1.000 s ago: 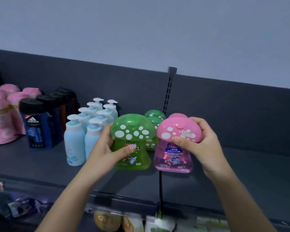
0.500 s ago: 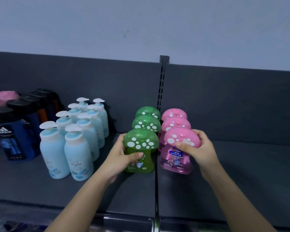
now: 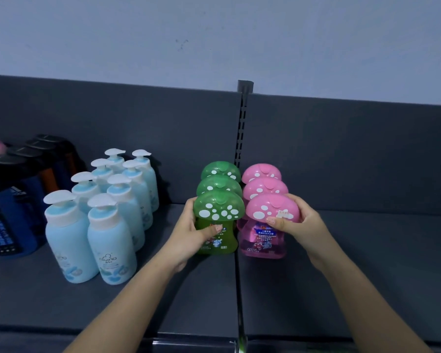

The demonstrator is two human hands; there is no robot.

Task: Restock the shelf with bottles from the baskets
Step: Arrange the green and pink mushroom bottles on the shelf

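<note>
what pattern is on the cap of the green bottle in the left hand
White spots on the green cap, gripped by the left hand; the head view shows it.

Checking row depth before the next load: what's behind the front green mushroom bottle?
Behind the front green bottle, which the left hand grips, stand a second green bottle and a third green bottle. Only their spotted caps show; their bodies are covered.

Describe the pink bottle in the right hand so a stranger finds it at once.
On the dark grey shelf, right of the slotted upright, stands a row of three pink mushroom-capped bottles. Take the front bottle, gripped by the right hand; only its cap shows a pale sticker.
</note>
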